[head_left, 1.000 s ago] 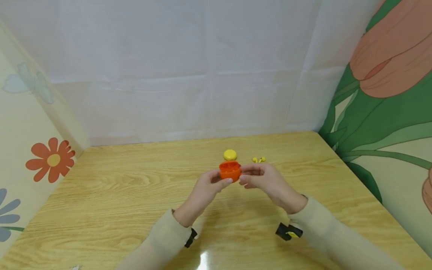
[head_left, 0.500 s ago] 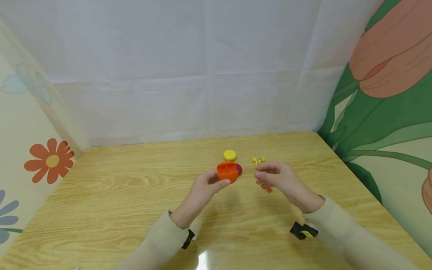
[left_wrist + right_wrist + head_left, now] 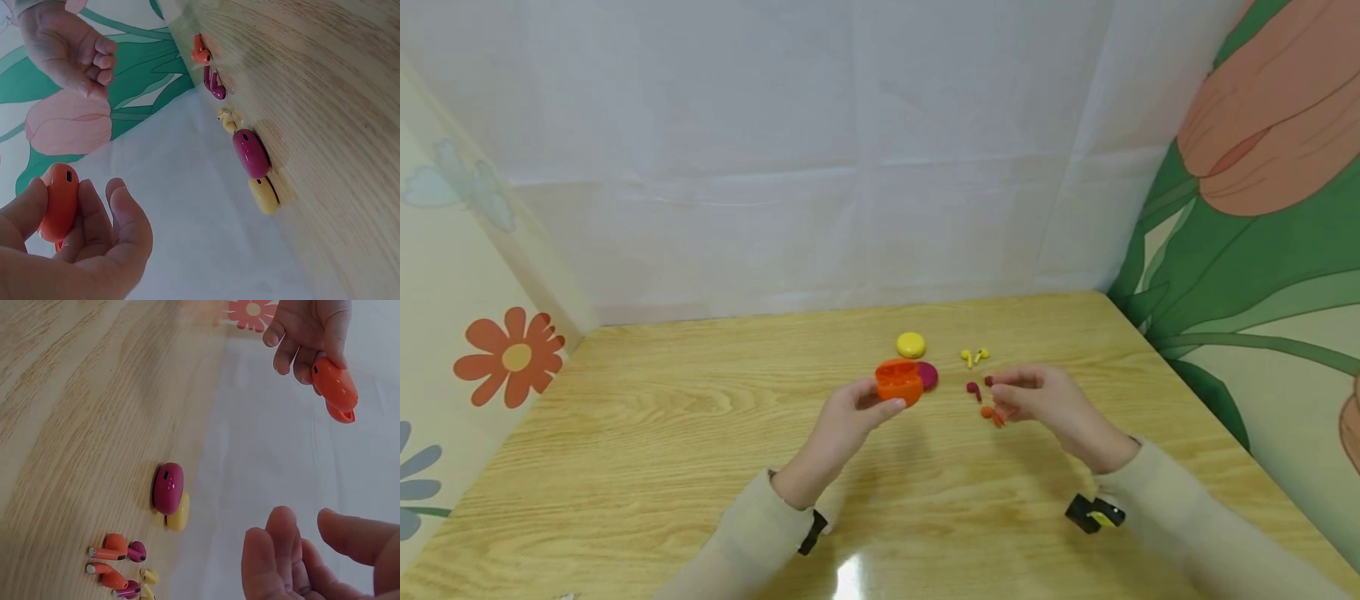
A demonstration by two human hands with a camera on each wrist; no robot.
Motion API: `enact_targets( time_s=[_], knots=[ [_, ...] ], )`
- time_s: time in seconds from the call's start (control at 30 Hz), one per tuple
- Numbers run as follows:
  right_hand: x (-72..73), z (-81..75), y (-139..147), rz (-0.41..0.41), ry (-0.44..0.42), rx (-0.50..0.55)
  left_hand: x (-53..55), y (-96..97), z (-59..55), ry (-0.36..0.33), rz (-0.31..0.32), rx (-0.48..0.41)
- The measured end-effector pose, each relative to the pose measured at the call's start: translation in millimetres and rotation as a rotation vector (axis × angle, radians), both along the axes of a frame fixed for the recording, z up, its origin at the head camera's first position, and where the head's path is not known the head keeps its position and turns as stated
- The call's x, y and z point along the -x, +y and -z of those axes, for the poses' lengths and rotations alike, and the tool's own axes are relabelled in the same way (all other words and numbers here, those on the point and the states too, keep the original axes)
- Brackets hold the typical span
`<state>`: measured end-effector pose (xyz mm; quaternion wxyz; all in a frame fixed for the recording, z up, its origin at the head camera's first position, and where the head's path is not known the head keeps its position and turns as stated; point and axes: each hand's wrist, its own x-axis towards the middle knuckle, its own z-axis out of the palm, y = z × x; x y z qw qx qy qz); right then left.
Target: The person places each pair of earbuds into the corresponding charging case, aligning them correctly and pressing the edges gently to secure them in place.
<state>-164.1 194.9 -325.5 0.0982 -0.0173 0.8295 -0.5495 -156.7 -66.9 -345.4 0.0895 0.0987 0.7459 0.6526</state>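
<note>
In the head view my left hand (image 3: 838,425) pinches an orange earbud case (image 3: 899,382) between thumb and fingers, held above the table. Its lid stands raised, and the slots inside look empty. My right hand (image 3: 1056,407) hovers over the table at the right, fingers loosely bent. The right wrist view shows its thumb apart from the fingers (image 3: 259,559), with nothing between them. Orange earbuds (image 3: 992,415) and magenta earbuds (image 3: 973,390) lie close by it, partly covered in the head view; both pairs appear in the right wrist view.
A closed yellow case (image 3: 911,345) lies on the wooden table (image 3: 700,450), with a closed magenta case (image 3: 928,376) nearer me, partly behind the orange one. Yellow earbuds (image 3: 975,357) lie to their right. A white cloth (image 3: 850,208) hangs behind the table.
My right hand has moved right, away from the orange case, uncovering magenta and orange earbuds. My left hand has shifted slightly left with the case, so the magenta case shows more.
</note>
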Motion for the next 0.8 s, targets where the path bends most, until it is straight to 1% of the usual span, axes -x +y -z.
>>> enact_targets(
  time_s=[0.23, 0.4, 0.63, 0.8],
  knots=[
    [2.7, 4.5, 7.4, 0.014, -0.015, -0.036, -0.5, -2.4, 0.0, -0.009, -0.015, 0.008],
    [4.8, 10.2, 12.0, 0.024, -0.031, -0.052, -0.4, -2.7, 0.4, 0.000, -0.032, 0.012],
    [8.2, 17.5, 17.3, 0.014, -0.052, -0.063, -0.6, -3.8, -0.4, -0.009, -0.048, 0.022],
    [11.1, 20.4, 20.3, 0.014, -0.082, -0.082, -0.9, -4.6, -0.9, -0.013, -0.045, 0.032]
  ],
)
